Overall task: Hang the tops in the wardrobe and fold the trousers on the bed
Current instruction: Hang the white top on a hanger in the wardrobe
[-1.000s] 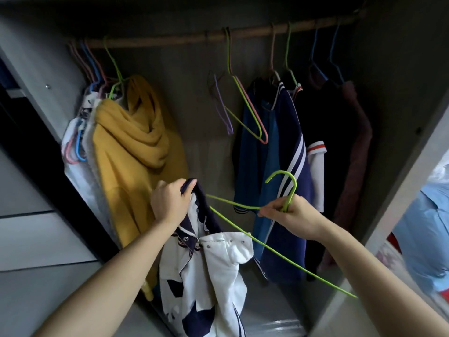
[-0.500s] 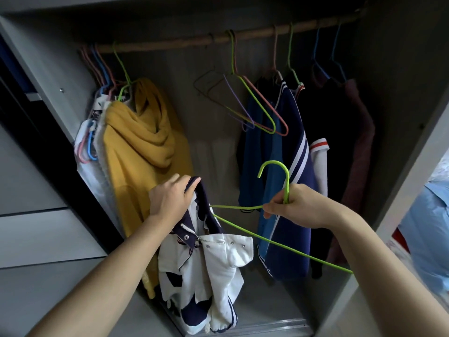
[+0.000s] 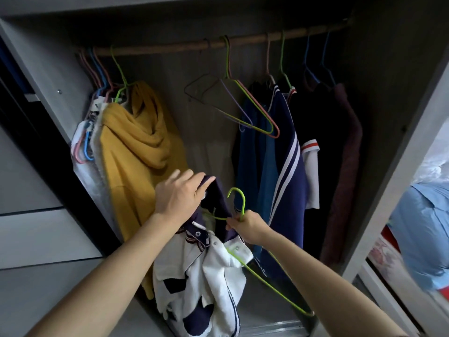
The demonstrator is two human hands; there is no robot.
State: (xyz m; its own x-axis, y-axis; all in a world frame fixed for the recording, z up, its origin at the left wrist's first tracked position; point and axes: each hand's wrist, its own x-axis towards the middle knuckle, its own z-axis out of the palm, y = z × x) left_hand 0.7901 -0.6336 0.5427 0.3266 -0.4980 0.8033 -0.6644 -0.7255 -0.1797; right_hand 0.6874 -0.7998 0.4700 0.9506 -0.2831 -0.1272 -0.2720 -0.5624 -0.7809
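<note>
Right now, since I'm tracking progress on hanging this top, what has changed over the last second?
The right hand moved the green hanger left to the white-and-navy top; one arm of the hanger, free beside the top before, now sits inside its neck opening. The left hand kept gripping the navy collar, the right hand the hanger below its hook. The clothes on the rail hang as before.
</note>
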